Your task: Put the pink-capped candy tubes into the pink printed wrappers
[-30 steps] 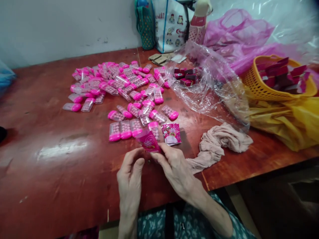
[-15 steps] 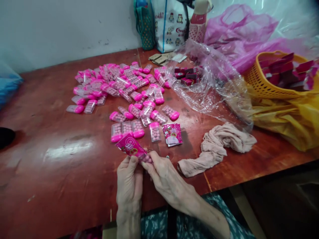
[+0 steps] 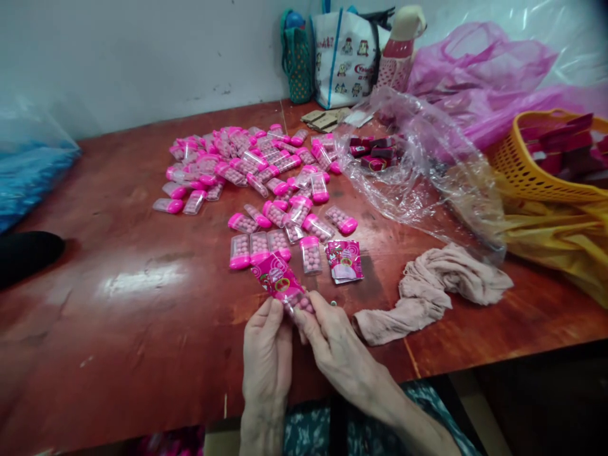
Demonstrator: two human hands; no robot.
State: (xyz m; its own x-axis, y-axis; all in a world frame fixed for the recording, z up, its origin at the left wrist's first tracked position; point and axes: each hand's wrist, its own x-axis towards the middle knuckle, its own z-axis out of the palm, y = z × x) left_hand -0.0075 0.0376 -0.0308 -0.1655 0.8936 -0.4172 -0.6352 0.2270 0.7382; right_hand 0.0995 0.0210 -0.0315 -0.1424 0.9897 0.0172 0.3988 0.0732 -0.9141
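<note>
My left hand [image 3: 268, 348] is closed, thumb and fingers pinching the lower edge of a pink printed wrapper sleeve [image 3: 275, 275]. Closed too, my right hand [image 3: 339, 345] grips a small clear candy container [image 3: 301, 303] filled with pink balls. Sleeve and container meet between the hands, tilted just above the table; my fingers hide how far one is inside the other. Beyond them, several pink-capped candy containers [image 3: 240, 251] lie in a short row, and another container [image 3: 311, 255] is to the right. Beside that is a small stack of flat pink sleeves [image 3: 344, 261].
A large heap of filled containers [image 3: 228, 152] covers the table's back middle. On the right are a crumpled cloth [image 3: 427, 285], a clear plastic bag [image 3: 418, 183] and a yellow basket [image 3: 536, 171]. A dark rounded object [image 3: 31, 256] juts in from the left, near a blue-filled bag [image 3: 33, 171].
The view has swung left, so everything sits farther right in the picture. The sleeve and container are turned slightly, showing more of the sleeve's face. Both hands keep their grip.
</note>
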